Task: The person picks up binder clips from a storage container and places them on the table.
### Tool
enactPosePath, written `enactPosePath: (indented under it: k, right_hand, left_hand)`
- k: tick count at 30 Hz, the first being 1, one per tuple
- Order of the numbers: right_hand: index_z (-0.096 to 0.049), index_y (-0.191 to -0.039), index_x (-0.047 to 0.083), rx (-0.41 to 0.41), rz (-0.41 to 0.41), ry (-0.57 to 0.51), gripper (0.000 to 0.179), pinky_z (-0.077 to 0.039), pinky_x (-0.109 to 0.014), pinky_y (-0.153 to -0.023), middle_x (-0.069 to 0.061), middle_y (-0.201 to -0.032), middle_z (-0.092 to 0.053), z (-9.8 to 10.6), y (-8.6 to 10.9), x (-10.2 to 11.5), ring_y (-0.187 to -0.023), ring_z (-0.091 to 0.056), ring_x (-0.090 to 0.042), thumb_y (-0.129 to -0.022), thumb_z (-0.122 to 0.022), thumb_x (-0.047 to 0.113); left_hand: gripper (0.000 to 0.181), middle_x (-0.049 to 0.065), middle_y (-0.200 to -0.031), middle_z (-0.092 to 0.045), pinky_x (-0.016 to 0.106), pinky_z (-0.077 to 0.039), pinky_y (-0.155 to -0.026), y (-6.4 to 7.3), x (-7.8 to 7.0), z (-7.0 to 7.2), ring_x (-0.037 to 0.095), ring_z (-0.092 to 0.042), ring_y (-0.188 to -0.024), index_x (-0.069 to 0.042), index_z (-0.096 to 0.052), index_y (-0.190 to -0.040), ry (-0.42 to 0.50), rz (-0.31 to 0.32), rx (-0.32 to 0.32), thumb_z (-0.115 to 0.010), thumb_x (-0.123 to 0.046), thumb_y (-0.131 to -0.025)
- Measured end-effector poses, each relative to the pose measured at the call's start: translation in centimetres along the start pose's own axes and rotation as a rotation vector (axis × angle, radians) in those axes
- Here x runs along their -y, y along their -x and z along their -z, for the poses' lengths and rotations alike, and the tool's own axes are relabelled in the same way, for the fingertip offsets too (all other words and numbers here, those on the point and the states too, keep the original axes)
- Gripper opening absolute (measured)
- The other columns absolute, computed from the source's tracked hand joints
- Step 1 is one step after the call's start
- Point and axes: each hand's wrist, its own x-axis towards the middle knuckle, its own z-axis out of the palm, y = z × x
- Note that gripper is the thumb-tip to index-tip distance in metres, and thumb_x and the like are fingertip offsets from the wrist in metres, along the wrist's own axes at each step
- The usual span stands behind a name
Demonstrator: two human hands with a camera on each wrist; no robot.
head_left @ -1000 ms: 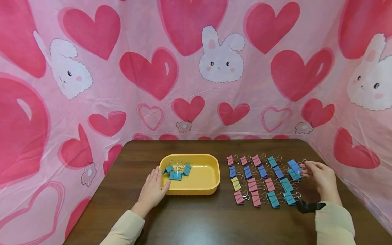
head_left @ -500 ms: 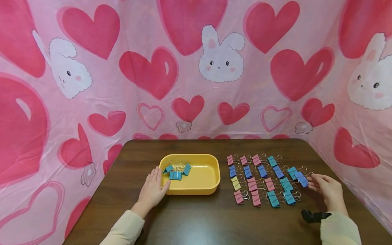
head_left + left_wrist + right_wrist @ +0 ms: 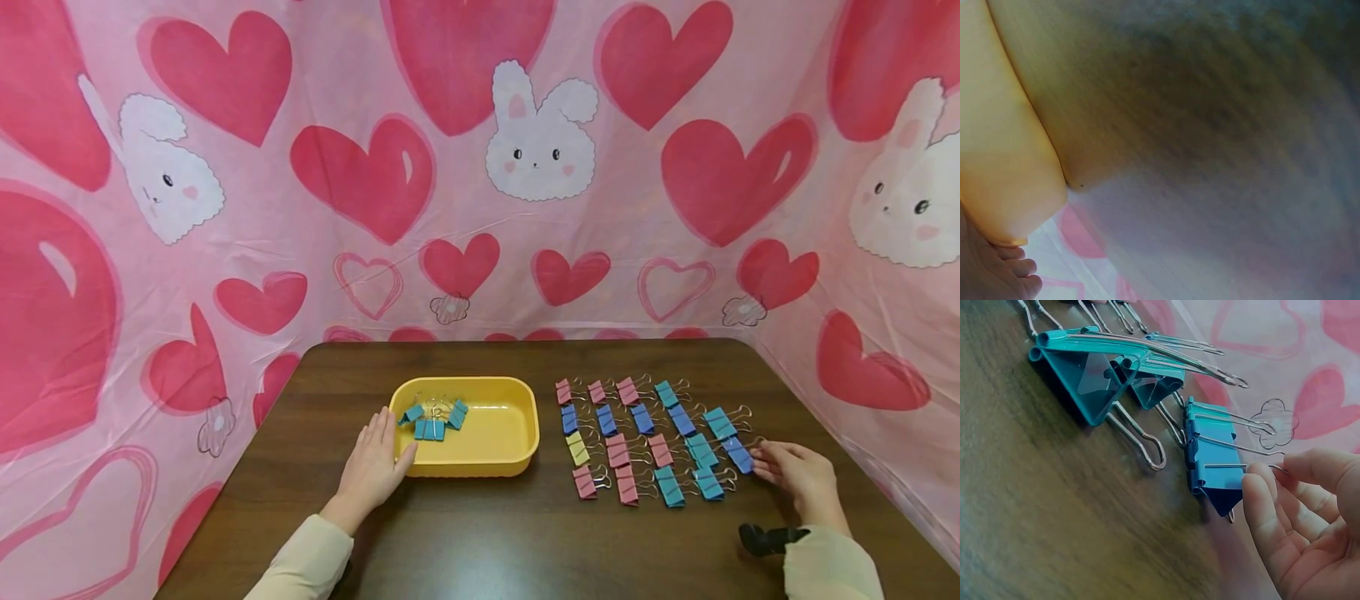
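My right hand (image 3: 798,477) pinches a wire handle of a blue binder clip (image 3: 737,455) at the right end of the clip rows. In the right wrist view, thumb and index finger meet at the handle's tip, and the blue clip (image 3: 1217,472) sits right beside a teal binder clip (image 3: 1210,412). That teal clip (image 3: 721,423) lies just behind it in the head view. My left hand (image 3: 372,468) rests with straight fingers against the left end of a yellow tray (image 3: 498,467). Several teal binder clips (image 3: 430,430) lie inside the tray, toward its left.
Left of the blue clip, pink (image 3: 617,452), blue (image 3: 606,421), yellow (image 3: 577,449) and teal (image 3: 670,488) binder clips lie in close rows on the brown table (image 3: 480,542). A pink heart-print cloth (image 3: 450,200) hangs around the table's back and sides.
My right hand has brought the blue clip from over the teal clip toward me and down, to the teal clip's near side. The left hand and tray have stayed put.
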Motion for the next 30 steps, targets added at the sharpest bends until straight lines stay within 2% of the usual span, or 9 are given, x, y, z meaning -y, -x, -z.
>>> enactPosePath:
  k: [5, 12, 15, 18, 20, 23, 25, 30]
  right_hand:
    - [-0.065, -0.069, 0.020, -0.019, 0.002, 0.011, 0.028, -0.054, -0.030, -0.061, 0.001, -0.069, -0.066, -0.1, 0.1, 0.1, -0.063, -0.066, -0.015, -0.091, -0.054, 0.009]
    - [-0.064, -0.071, 0.025, -0.113, 0.056, 0.017, 0.017, -0.054, -0.029, -0.057, 0.007, -0.070, -0.063, 0.8, -0.8, 0.5, -0.060, -0.066, -0.015, -0.086, -0.064, 0.016]
    - [-0.068, -0.084, 0.023, -0.124, 0.112, 0.034, 0.001, -0.054, -0.029, -0.057, 0.010, -0.074, -0.063, 1.6, -2.2, 0.8, -0.061, -0.066, -0.015, -0.084, -0.068, 0.022]
    - [-0.067, -0.098, 0.021, -0.097, 0.163, 0.079, 0.016, -0.054, -0.029, -0.057, 0.010, -0.077, -0.065, 1.6, -3.4, 1.8, -0.063, -0.067, -0.015, -0.084, -0.068, 0.027]
    - [-0.066, -0.103, 0.019, -0.091, 0.217, 0.097, 0.021, -0.054, -0.027, -0.057, 0.009, -0.078, -0.066, 0.6, -3.5, 2.9, -0.062, -0.067, -0.015, -0.084, -0.068, 0.026]
    - [-0.064, -0.099, 0.023, -0.058, 0.297, 0.135, 0.014, -0.053, -0.023, -0.057, 0.011, -0.079, -0.065, -2.1, -2.7, 5.5, -0.062, -0.066, -0.013, -0.086, -0.066, 0.025]
    - [-0.065, -0.094, 0.024, -0.017, 0.365, 0.116, 0.009, -0.052, -0.021, -0.055, 0.012, -0.078, -0.065, -4.1, -1.9, 7.1, -0.060, -0.066, -0.012, -0.086, -0.065, 0.020]
    - [-0.063, -0.093, 0.023, 0.061, 0.437, 0.107, 0.011, -0.052, -0.021, -0.054, 0.011, -0.077, -0.066, -9.1, -0.9, 10.6, -0.059, -0.064, -0.009, -0.087, -0.063, 0.013]
  left_hand:
    - [0.072, 0.025, -0.145, -0.024, 0.050, -0.016, -0.107, 0.0, 0.1, -0.1, 0.039, -0.020, -0.133, 0.009, -0.028, -0.139, 0.002, 0.000, -0.005, -0.049, -0.041, -0.092]
    - [0.073, 0.025, -0.145, -0.023, 0.050, -0.016, -0.107, 0.0, 0.1, -0.1, 0.039, -0.020, -0.133, 0.009, -0.027, -0.140, 0.008, 0.003, 0.002, -0.049, -0.042, -0.092]
    - [0.072, 0.026, -0.145, -0.024, 0.051, -0.016, -0.106, 0.0, 0.1, -0.1, 0.040, -0.020, -0.133, 0.009, -0.028, -0.139, 0.012, 0.001, -0.001, -0.049, -0.041, -0.092]
    - [0.073, 0.026, -0.145, -0.024, 0.050, -0.016, -0.107, 0.0, 0.1, 0.0, 0.040, -0.020, -0.133, 0.009, -0.028, -0.139, 0.012, 0.003, 0.001, -0.049, -0.041, -0.092]
    - [0.072, 0.026, -0.145, -0.024, 0.050, -0.016, -0.107, -0.1, 0.1, 0.0, 0.040, -0.020, -0.133, 0.009, -0.028, -0.139, 0.012, 0.003, 0.003, -0.049, -0.041, -0.092]
    - [0.072, 0.026, -0.145, -0.024, 0.050, -0.016, -0.107, -0.1, 0.1, 0.0, 0.040, -0.020, -0.133, 0.009, -0.028, -0.139, 0.008, -0.001, 0.003, -0.049, -0.041, -0.092]
    - [0.072, 0.026, -0.145, -0.024, 0.050, -0.016, -0.107, 0.0, 0.1, 0.0, 0.040, -0.020, -0.133, 0.010, -0.028, -0.139, 0.006, -0.003, 0.003, -0.049, -0.041, -0.092]
    - [0.072, 0.026, -0.145, -0.024, 0.050, -0.016, -0.107, 0.0, 0.1, 0.0, 0.040, -0.020, -0.133, 0.009, -0.028, -0.139, 0.006, -0.001, 0.011, -0.048, -0.041, -0.092]
